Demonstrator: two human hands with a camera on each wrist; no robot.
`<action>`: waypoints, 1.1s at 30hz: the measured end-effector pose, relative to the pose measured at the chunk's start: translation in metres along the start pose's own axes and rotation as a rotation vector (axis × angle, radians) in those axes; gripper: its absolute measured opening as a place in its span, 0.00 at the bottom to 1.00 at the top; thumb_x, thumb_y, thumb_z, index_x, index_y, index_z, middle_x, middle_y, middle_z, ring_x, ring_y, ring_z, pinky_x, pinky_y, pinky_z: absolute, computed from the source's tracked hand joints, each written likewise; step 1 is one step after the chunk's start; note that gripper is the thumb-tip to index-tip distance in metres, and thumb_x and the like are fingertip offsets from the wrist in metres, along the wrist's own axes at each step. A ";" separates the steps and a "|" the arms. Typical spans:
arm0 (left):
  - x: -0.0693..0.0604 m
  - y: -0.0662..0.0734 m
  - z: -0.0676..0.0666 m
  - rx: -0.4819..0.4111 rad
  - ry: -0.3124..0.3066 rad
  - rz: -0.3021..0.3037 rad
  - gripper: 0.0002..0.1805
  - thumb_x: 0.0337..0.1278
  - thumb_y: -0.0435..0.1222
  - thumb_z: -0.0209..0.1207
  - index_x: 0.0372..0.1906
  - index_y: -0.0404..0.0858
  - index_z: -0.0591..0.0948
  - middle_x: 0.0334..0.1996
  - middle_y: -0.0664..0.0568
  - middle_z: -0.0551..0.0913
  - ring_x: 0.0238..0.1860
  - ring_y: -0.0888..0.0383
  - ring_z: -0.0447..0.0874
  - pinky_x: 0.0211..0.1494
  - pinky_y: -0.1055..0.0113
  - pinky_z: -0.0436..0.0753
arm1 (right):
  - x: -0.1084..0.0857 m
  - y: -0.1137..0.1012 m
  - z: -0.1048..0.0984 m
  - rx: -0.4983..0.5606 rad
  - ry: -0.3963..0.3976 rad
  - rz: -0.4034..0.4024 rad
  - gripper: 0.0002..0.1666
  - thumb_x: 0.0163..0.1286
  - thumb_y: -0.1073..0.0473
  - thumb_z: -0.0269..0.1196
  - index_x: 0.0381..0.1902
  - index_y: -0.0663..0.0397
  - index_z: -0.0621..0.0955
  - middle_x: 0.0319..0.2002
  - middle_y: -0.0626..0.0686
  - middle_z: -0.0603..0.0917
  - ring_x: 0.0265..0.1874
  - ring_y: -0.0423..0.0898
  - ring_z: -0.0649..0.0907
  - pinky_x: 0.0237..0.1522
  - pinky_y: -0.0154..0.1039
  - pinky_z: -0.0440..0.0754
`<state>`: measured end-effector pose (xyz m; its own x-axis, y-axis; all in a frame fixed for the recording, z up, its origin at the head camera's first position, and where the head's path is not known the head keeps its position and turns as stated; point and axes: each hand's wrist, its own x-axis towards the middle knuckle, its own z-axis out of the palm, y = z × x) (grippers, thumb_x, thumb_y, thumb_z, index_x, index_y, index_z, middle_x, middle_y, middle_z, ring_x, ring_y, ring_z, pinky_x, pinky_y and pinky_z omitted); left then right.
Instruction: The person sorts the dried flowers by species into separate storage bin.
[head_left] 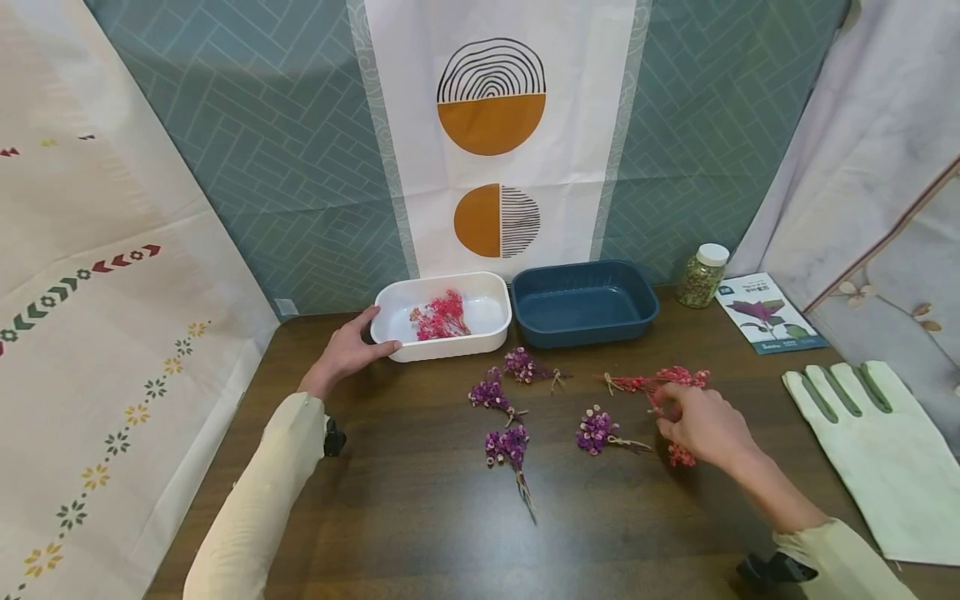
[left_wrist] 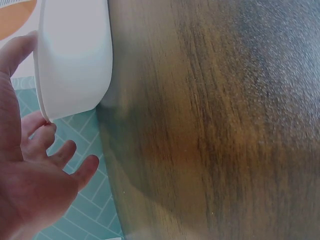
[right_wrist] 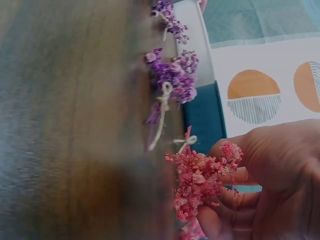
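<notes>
The right hand [head_left: 707,427] pinches a red bunch [head_left: 681,455], with the white tray [head_left: 450,347] lying leftward and beyond, long axis sideways, left end held by the left hand [head_left: 348,348].

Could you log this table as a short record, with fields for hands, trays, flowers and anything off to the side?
Left hand: holds the near end of the white tray
Right hand: at the red bunches; whether it grips is unclear
White tray contents: red flowers
Blue tray: right of the white tray
Purple bunches: four, tied, on the table
Right side: white-lidded jar, flower leaflet, pale glove
</notes>
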<state>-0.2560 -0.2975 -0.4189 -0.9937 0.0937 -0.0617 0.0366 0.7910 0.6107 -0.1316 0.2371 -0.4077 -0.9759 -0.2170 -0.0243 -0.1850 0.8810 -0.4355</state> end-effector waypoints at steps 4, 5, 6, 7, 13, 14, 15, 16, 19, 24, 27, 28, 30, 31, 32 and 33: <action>0.000 0.000 -0.001 -0.001 0.000 0.003 0.56 0.54 0.57 0.67 0.80 0.39 0.53 0.78 0.39 0.53 0.74 0.37 0.53 0.70 0.36 0.59 | 0.005 -0.006 -0.005 -0.014 0.034 -0.032 0.18 0.58 0.63 0.71 0.47 0.60 0.83 0.28 0.50 0.85 0.27 0.50 0.83 0.21 0.49 0.78; 0.000 0.000 -0.001 -0.001 0.000 0.003 0.56 0.54 0.57 0.67 0.80 0.39 0.53 0.78 0.39 0.53 0.74 0.37 0.53 0.70 0.36 0.59 | 0.007 -0.008 -0.006 -0.020 0.044 -0.042 0.18 0.58 0.63 0.71 0.47 0.60 0.83 0.29 0.50 0.85 0.26 0.50 0.83 0.20 0.49 0.78; 0.000 0.000 -0.001 0.000 -0.001 0.001 0.55 0.54 0.57 0.67 0.80 0.39 0.53 0.78 0.39 0.53 0.74 0.37 0.53 0.70 0.36 0.59 | 0.008 -0.010 -0.008 -0.023 0.054 -0.054 0.18 0.58 0.63 0.71 0.47 0.60 0.83 0.29 0.50 0.85 0.26 0.50 0.83 0.21 0.49 0.79; 0.000 0.000 -0.001 -0.001 -0.001 -0.002 0.55 0.54 0.57 0.67 0.80 0.39 0.53 0.78 0.39 0.53 0.74 0.37 0.54 0.70 0.36 0.59 | 0.010 -0.013 -0.009 -0.024 0.061 -0.064 0.18 0.58 0.64 0.71 0.47 0.61 0.83 0.30 0.51 0.85 0.27 0.50 0.83 0.21 0.50 0.79; 0.000 0.001 -0.002 -0.007 -0.006 -0.010 0.56 0.54 0.57 0.67 0.80 0.39 0.53 0.78 0.38 0.52 0.74 0.36 0.53 0.70 0.36 0.59 | 0.027 -0.027 -0.017 -0.035 0.071 -0.130 0.18 0.59 0.64 0.71 0.48 0.60 0.84 0.32 0.53 0.87 0.29 0.51 0.85 0.24 0.50 0.81; 0.000 0.001 -0.001 -0.007 -0.006 -0.009 0.56 0.54 0.57 0.67 0.80 0.39 0.53 0.78 0.38 0.52 0.74 0.36 0.53 0.70 0.36 0.59 | 0.030 -0.029 -0.018 -0.037 0.067 -0.139 0.18 0.59 0.64 0.71 0.48 0.59 0.84 0.32 0.53 0.87 0.28 0.50 0.84 0.23 0.49 0.80; 0.000 0.001 -0.001 -0.007 -0.006 -0.010 0.56 0.54 0.57 0.67 0.80 0.39 0.53 0.78 0.38 0.52 0.74 0.36 0.53 0.70 0.36 0.59 | 0.034 -0.033 -0.020 -0.038 0.063 -0.143 0.18 0.59 0.64 0.71 0.48 0.59 0.84 0.32 0.53 0.87 0.28 0.50 0.84 0.22 0.48 0.79; 0.000 0.001 -0.001 -0.008 -0.005 -0.009 0.55 0.54 0.57 0.67 0.80 0.39 0.53 0.78 0.38 0.52 0.74 0.36 0.53 0.70 0.36 0.59 | 0.038 -0.036 -0.021 -0.038 0.059 -0.151 0.18 0.59 0.64 0.71 0.48 0.59 0.84 0.31 0.52 0.87 0.28 0.50 0.84 0.22 0.47 0.79; 0.000 0.001 -0.001 -0.007 -0.001 -0.006 0.55 0.54 0.57 0.67 0.80 0.39 0.53 0.78 0.38 0.52 0.74 0.36 0.53 0.70 0.36 0.59 | 0.052 -0.047 -0.025 -0.044 0.041 -0.189 0.17 0.61 0.65 0.70 0.49 0.59 0.83 0.31 0.51 0.86 0.27 0.48 0.82 0.21 0.45 0.78; -0.001 0.000 0.000 -0.016 0.000 -0.014 0.56 0.54 0.57 0.67 0.80 0.40 0.53 0.77 0.38 0.53 0.74 0.37 0.54 0.69 0.36 0.60 | 0.078 -0.074 -0.027 -0.066 0.024 -0.277 0.17 0.62 0.65 0.69 0.50 0.58 0.84 0.27 0.49 0.83 0.21 0.45 0.79 0.20 0.42 0.75; -0.002 0.000 0.000 -0.024 0.003 -0.016 0.56 0.54 0.57 0.67 0.80 0.40 0.53 0.78 0.38 0.53 0.74 0.37 0.53 0.69 0.36 0.60 | 0.097 -0.094 -0.027 -0.082 0.015 -0.306 0.17 0.63 0.64 0.69 0.51 0.57 0.84 0.26 0.49 0.83 0.18 0.44 0.78 0.18 0.40 0.73; -0.002 0.000 0.000 -0.025 0.005 -0.014 0.55 0.54 0.57 0.67 0.80 0.40 0.53 0.77 0.38 0.53 0.74 0.37 0.54 0.69 0.36 0.60 | 0.103 -0.101 -0.027 -0.088 0.012 -0.308 0.17 0.63 0.64 0.69 0.51 0.57 0.84 0.27 0.49 0.83 0.19 0.45 0.78 0.18 0.40 0.72; -0.002 0.000 0.000 -0.025 0.009 -0.009 0.55 0.54 0.57 0.67 0.80 0.40 0.54 0.77 0.38 0.53 0.74 0.37 0.54 0.70 0.36 0.60 | 0.115 -0.115 -0.027 -0.098 -0.007 -0.298 0.17 0.64 0.63 0.69 0.52 0.56 0.84 0.28 0.49 0.84 0.20 0.46 0.79 0.18 0.40 0.73; -0.002 0.000 0.000 -0.026 0.010 -0.007 0.55 0.54 0.57 0.67 0.80 0.40 0.54 0.77 0.38 0.54 0.74 0.37 0.54 0.70 0.36 0.60 | 0.121 -0.121 -0.027 -0.106 -0.018 -0.295 0.17 0.64 0.63 0.68 0.52 0.55 0.84 0.29 0.49 0.84 0.21 0.46 0.79 0.19 0.40 0.74; -0.002 0.001 0.000 -0.026 0.011 -0.006 0.55 0.54 0.57 0.67 0.80 0.39 0.54 0.77 0.38 0.54 0.74 0.37 0.54 0.70 0.36 0.60 | 0.127 -0.128 -0.026 -0.114 -0.030 -0.289 0.17 0.65 0.63 0.68 0.52 0.55 0.84 0.30 0.49 0.84 0.22 0.46 0.80 0.20 0.41 0.75; -0.002 0.001 0.000 -0.027 0.010 -0.007 0.55 0.54 0.57 0.67 0.80 0.39 0.54 0.77 0.38 0.54 0.74 0.37 0.54 0.69 0.36 0.60 | 0.133 -0.134 -0.025 -0.124 -0.040 -0.285 0.17 0.65 0.62 0.68 0.52 0.54 0.84 0.30 0.49 0.84 0.24 0.47 0.80 0.21 0.41 0.76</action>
<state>-0.2540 -0.2973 -0.4180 -0.9949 0.0824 -0.0586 0.0270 0.7750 0.6314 -0.2396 0.1011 -0.3299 -0.8776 -0.4772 0.0465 -0.4661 0.8262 -0.3164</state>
